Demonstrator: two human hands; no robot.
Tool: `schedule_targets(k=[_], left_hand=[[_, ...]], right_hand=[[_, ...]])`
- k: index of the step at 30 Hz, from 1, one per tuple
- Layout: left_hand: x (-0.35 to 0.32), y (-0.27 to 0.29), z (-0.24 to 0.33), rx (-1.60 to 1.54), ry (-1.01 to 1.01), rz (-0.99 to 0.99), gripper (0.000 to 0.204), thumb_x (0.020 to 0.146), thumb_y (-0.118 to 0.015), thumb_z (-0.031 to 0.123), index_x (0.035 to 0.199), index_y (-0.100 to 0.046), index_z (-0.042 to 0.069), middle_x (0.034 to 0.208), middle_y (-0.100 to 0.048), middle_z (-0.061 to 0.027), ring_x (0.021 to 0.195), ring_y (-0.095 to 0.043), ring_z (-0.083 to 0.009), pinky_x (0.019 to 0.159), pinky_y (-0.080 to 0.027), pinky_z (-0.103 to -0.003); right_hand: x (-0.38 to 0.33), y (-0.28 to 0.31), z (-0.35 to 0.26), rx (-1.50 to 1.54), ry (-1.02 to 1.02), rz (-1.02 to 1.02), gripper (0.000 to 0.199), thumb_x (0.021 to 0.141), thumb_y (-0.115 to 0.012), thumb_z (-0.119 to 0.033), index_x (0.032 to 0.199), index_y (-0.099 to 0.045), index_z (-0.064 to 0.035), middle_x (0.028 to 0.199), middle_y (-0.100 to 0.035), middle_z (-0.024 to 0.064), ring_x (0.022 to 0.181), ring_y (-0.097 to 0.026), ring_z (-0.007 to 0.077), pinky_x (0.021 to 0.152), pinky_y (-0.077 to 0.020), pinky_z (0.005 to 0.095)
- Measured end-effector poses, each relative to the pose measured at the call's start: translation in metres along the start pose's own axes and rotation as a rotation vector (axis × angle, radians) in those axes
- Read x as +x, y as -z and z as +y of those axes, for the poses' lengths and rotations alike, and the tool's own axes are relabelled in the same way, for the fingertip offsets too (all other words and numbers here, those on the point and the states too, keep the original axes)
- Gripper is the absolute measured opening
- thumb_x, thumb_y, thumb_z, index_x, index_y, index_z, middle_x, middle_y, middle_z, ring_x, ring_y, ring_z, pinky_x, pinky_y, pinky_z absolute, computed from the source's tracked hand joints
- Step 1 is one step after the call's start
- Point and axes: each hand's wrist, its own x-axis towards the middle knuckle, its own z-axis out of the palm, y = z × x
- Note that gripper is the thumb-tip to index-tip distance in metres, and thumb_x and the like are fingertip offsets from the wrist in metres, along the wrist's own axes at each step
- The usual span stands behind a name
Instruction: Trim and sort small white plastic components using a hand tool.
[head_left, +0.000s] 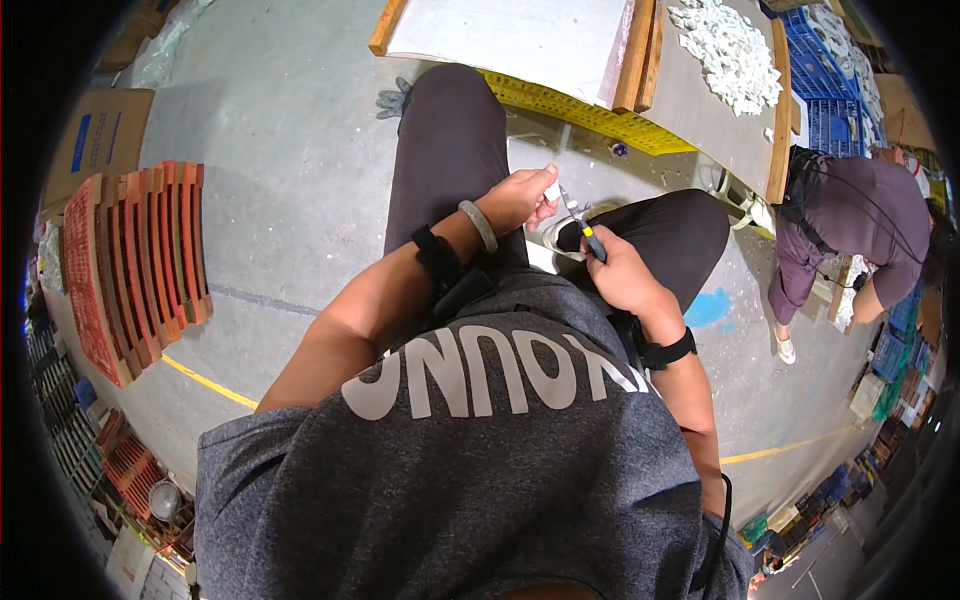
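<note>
Head-worn fisheye view, facing down (very wide), shirt [480,470] nearest, left hand [522,197], right hand [624,274] beyond

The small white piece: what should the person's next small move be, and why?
Perhaps ease the yellow-and-dark-handled tool lightly against the small white piece. The left hand pinches the piece, the right hand grips the tool's handle, and its metal end points toward the piece; whether they already touch is hard to tell.
</note>
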Motion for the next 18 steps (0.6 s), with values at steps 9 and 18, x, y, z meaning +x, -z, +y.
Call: schedule_targets(k=[9, 18], left_hand=[[-0.004, 0.006, 0.006, -0.260, 0.047, -0.104, 0.043, 0.100, -0.032, 0.038, 0.081, -0.048, 0.004, 0.058, -0.044, -0.0025, 0.045, -0.038, -0.0122, 0.048, -0.037, -0.028], [-0.001, 0.003, 0.005, -0.195, 0.017, -0.105, 0.045, 0.100, -0.031, 0.040, 0.080, -0.050, 0.004, 0.059, -0.045, -0.0021, 0.047, -0.040, -0.0110, 0.047, -0.036, -0.025]], right_hand=[[0.005, 0.012, 0.000, 0.612, -0.191, -0.255, 0.018, 0.076, -0.049, 0.002, 0.092, -0.053, -0.0029, 0.075, -0.053, 0.0060, 0.062, -0.053, 0.0153, 0.056, -0.0458, 0.0297], [-0.001, 0.005, 0.000, 0.236, -0.017, -0.085, 0.036, 0.072, -0.052, -0.002, 0.108, -0.049, -0.0033, 0.091, -0.053, 0.0098, 0.091, -0.051, 0.0219, 0.086, -0.0405, 0.0301]])
